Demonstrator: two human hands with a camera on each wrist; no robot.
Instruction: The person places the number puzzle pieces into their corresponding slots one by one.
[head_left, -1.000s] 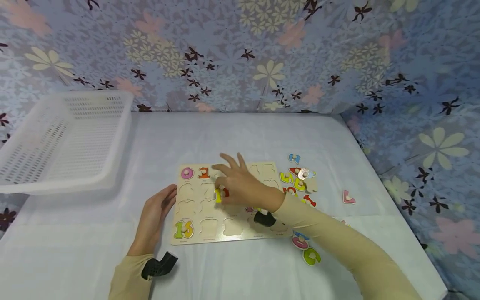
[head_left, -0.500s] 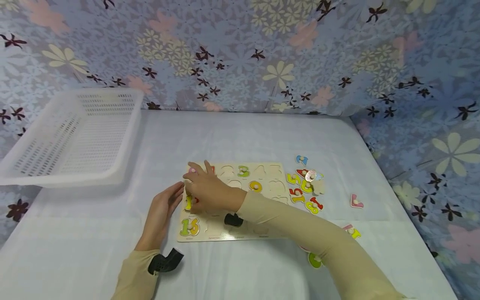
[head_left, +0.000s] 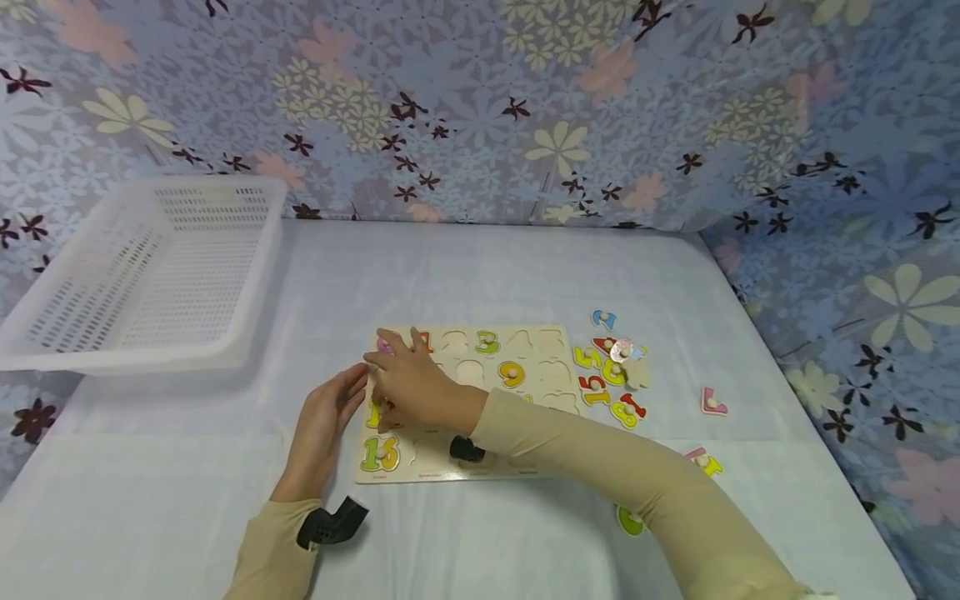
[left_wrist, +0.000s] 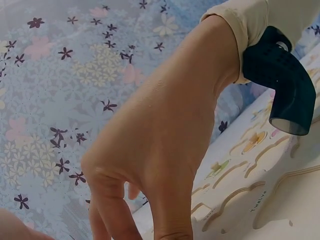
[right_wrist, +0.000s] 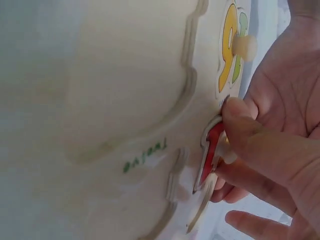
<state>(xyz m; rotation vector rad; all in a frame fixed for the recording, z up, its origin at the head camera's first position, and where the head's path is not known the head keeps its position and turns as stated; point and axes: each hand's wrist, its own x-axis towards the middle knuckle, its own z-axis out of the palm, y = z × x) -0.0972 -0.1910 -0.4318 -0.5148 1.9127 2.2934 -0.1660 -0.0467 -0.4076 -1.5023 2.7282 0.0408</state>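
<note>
In the head view, a wooden number board [head_left: 427, 467] lies on the white table. My right hand [head_left: 420, 387] is over its left side, pinching a number 11 puzzle piece [head_left: 372, 417] by its knob. In the right wrist view the red digit of this piece [right_wrist: 212, 150] sits at the board's surface, under thumb and fingertips. My left hand [head_left: 318, 425] rests with relaxed fingers against the board's left edge. Below the right hand, a 16 piece [head_left: 380, 454] sits in its recess. The 3 piece [head_left: 487, 342] and the 9 piece [head_left: 512, 374] also lie on the board.
Several loose number pieces lie right of the board, among them a red-and-yellow 15 [head_left: 594, 390] and a blue piece [head_left: 603, 320]. A pink piece [head_left: 713, 402] lies farther right. At the left stands a white plastic basket [head_left: 251, 333]. Flowered cloth [head_left: 480, 125] hangs behind the table.
My right hand has carried the number 11 piece from mid-board to the board's left side and lowered it there. My left hand stays at the edge. The head view has shifted slightly.
</note>
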